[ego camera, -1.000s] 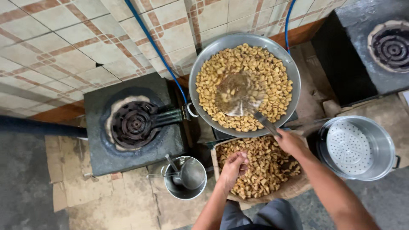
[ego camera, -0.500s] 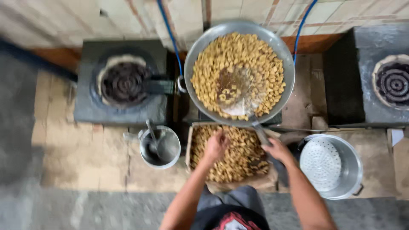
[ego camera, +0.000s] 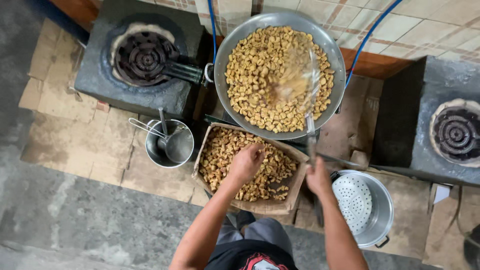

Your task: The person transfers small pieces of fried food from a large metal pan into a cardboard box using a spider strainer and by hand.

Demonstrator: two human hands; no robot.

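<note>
A wide metal wok [ego camera: 226, 60] full of golden fried pieces stands in the middle on a burner. My right hand [ego camera: 318, 176] grips the handle of a long wire skimmer [ego camera: 300, 75], whose blurred head is over the pieces in the wok. Below the wok lies a cardboard box [ego camera: 295, 192] holding more of the same tan pieces. My left hand [ego camera: 246, 162] is down inside that box, fingers closed over the pieces; what it holds is hidden.
A dark gas burner [ego camera: 146, 56] on a stone block sits at upper left, another burner [ego camera: 457, 134] at right. A small steel pot [ego camera: 170, 144] with ladles is left of the box. A steel pot with a perforated strainer [ego camera: 361, 205] sits at lower right. Flattened cardboard covers the floor.
The view shifted, so everything sits lower and more central. My right hand has swung the skimmer across the wok. My left hand stays in the box of pieces.
</note>
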